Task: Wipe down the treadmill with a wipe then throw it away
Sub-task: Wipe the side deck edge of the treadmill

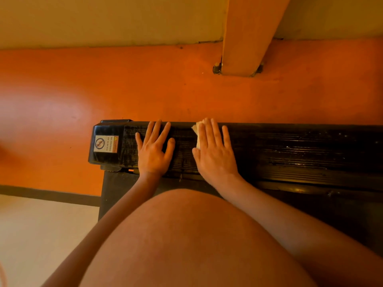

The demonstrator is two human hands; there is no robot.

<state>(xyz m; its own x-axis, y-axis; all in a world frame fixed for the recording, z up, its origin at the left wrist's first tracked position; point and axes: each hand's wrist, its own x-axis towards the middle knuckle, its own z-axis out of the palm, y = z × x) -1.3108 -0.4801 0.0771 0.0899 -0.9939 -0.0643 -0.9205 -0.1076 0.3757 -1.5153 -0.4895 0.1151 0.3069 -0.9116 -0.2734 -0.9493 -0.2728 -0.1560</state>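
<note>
Head view: looking down at the treadmill (300, 150), its black ribbed side rail running across the orange floor (145, 90). Right hand (213, 151) lies flat, fingers straight, pressing the wipe (197, 131) onto the rail; only the wipe's edge shows past the thumb side. Left hand (154, 149) is also flat with fingers spread, holding nothing, braced on the rail near the end cap (105, 146) with its warning sticker (106, 143). A bare knee (186, 235) fills the foreground. Step looks like mid-wipe on the rail. The next move likely calls for sliding the wipe along under steady pressure; the long stretch to the right looks speckled. No bin in view, so disposal comes later.
</note>
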